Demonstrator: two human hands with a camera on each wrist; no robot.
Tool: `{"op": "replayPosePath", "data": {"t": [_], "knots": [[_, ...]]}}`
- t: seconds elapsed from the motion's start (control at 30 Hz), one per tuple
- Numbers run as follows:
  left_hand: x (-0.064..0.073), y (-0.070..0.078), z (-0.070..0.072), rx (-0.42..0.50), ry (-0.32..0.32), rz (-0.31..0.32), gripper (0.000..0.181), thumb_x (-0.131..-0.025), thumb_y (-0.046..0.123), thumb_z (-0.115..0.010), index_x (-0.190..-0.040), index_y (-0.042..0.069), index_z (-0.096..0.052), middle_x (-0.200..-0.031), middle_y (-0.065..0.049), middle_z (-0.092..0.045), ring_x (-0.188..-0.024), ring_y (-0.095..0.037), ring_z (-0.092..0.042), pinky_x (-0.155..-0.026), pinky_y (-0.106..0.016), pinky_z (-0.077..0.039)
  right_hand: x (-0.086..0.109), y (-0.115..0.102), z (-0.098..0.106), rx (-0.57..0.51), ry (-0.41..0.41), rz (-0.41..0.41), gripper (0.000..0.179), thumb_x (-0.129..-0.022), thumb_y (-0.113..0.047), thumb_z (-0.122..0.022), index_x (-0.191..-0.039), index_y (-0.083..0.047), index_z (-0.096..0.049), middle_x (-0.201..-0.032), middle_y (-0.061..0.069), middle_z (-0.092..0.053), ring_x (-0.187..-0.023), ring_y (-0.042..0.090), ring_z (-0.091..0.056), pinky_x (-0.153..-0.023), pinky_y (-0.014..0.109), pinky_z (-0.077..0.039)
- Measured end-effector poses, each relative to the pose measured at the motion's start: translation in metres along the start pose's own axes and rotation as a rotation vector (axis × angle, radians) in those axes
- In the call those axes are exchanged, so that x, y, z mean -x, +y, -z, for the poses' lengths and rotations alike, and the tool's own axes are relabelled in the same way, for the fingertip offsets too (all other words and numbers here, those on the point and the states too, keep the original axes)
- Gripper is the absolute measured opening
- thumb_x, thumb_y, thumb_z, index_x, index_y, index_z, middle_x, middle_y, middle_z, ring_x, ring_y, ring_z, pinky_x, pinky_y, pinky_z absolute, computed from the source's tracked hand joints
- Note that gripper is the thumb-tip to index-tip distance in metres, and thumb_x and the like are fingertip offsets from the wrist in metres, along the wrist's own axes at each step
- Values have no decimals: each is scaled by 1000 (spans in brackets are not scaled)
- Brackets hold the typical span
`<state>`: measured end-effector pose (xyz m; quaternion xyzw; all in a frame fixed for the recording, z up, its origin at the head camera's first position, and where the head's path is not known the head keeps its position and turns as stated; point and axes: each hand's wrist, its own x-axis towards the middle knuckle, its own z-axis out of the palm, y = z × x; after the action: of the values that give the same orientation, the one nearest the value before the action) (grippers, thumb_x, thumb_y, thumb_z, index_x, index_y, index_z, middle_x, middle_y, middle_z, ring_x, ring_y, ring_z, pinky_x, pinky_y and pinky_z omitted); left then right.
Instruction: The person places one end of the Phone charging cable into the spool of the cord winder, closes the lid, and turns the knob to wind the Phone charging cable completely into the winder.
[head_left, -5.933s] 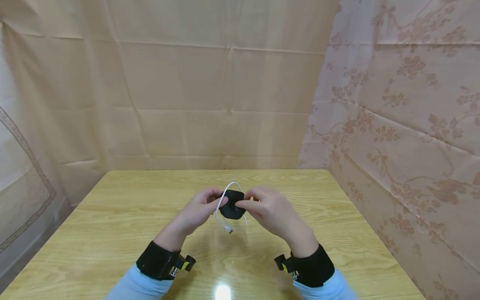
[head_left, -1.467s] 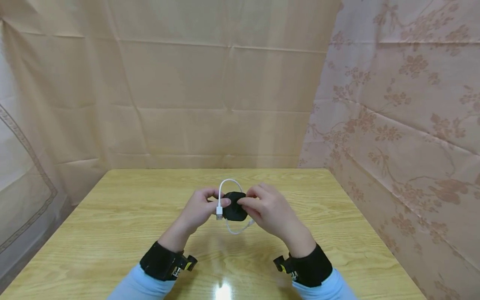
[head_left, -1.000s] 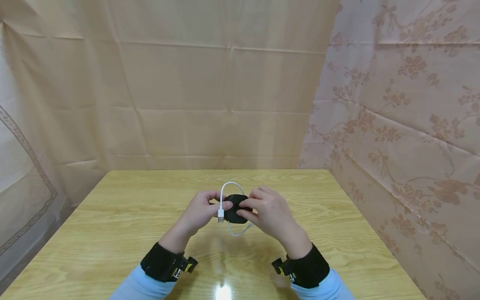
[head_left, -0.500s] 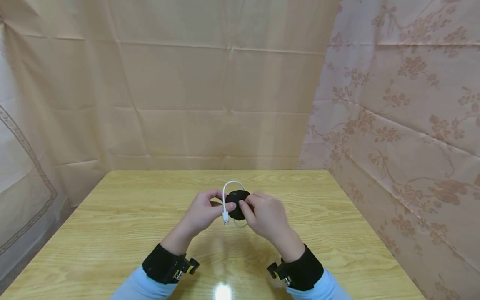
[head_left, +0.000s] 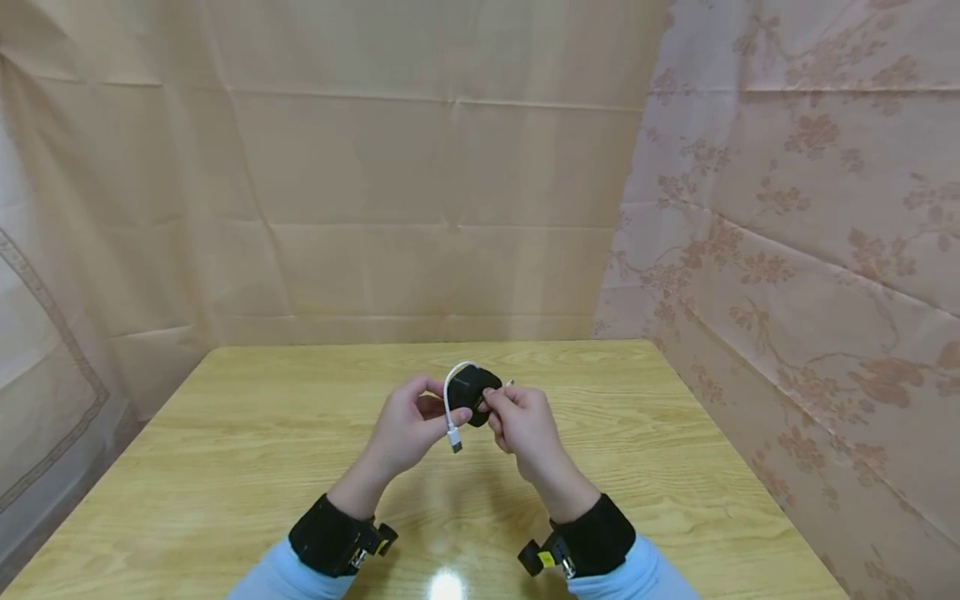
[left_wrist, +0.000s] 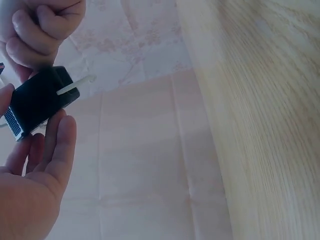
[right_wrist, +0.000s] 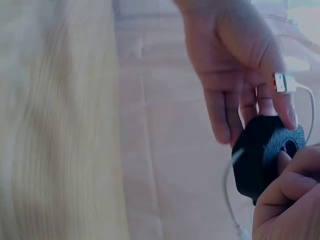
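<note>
A black, flat, many-sided cable winder is held above the table between both hands. My left hand grips its left edge, thumb on the near face and fingers behind. My right hand has its fingers curled at the face, fingertips at the round opening seen in the right wrist view. A white USB cable arcs over the left side, its USB plug hanging beside the left thumb. Another cable length leaves the winder's side in the right wrist view; its far end shows at the lower edge.
The wooden table spreads below both hands, with a bright reflection near its front edge. Beige cloth hangs behind it and flowered cloth along the right. Black straps with small cameras circle the wrists.
The winder has risen slightly and tilted. The right hand has turned at its face, fingers curling more. The lower cable loop has gone from the head view, and a small white tip shows beyond the right hand.
</note>
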<state>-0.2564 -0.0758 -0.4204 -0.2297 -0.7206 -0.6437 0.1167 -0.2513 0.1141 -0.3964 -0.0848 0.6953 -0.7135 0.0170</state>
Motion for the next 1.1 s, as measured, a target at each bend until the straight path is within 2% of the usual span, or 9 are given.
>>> {"op": "replayPosePath", "data": {"t": [0.1, 0.17, 0.4, 0.6, 0.73, 0.83, 1.1], "knots": [[0, 0, 0, 0, -1, -30, 27, -84, 3, -83, -100, 1, -61, -107, -18, -65, -83, -25, -73, -65, -32, -58, -1, 0, -1, -116, -1, -42, 27, -103, -11, -57, -81, 3, -63, -55, -2, -45, -42, 6, -34, -39, 19, -27], [0, -1, 1, -4, -5, -32, 28, -85, 4, -83, -102, 1, -61, -108, -17, -65, -85, -24, -73, -66, -31, -58, -2, 1, -1, -136, -2, -54, 26, -103, -12, -57, -81, 2, -64, -55, -3, -45, -42, 6, -34, -39, 18, -27], [-3, -2, 6, -9, -26, 10, 29, -87, 7, -82, -104, -1, -60, -97, -13, -73, -86, -24, -71, -74, -32, -57, -2, 2, 0, -102, -9, -63, 26, -103, -14, -59, -83, 1, -67, -55, -2, -46, -43, 7, -35, -40, 19, -28], [-4, -4, 9, -19, 0, 30, 23, -88, 5, -80, -100, -1, -61, -91, -10, -74, -84, -21, -71, -76, -30, -56, -2, 2, 1, -30, -55, -58, 28, -102, -19, -63, -84, 1, -71, -56, -1, -48, -44, 8, -36, -41, 20, -28], [-5, -5, 11, -14, 18, 38, 21, -88, 4, -79, -97, -3, -61, -86, -10, -73, -80, -20, -70, -73, -29, -55, -3, -2, 7, 5, -61, -11, 30, -101, -20, -65, -84, 4, -72, -54, 0, -48, -44, 8, -36, -41, 20, -27], [-6, -5, 14, 1, 28, 53, 22, -87, 4, -79, -97, -4, -61, -84, -10, -72, -77, -18, -68, -69, -28, -53, -4, -8, 17, -3, -24, 38, 29, -101, -19, -65, -86, 6, -71, -54, 1, -47, -44, 8, -37, -41, 20, -28], [-9, -6, 22, 82, 26, 139, 22, -89, 3, -77, -98, -6, -58, -85, -14, -74, -77, -16, -70, -66, -29, -52, -4, -33, 50, -37, 86, 168, 23, -102, -22, -65, -87, -5, -72, -56, 1, -46, -46, 10, -38, -45, 21, -33]]}}
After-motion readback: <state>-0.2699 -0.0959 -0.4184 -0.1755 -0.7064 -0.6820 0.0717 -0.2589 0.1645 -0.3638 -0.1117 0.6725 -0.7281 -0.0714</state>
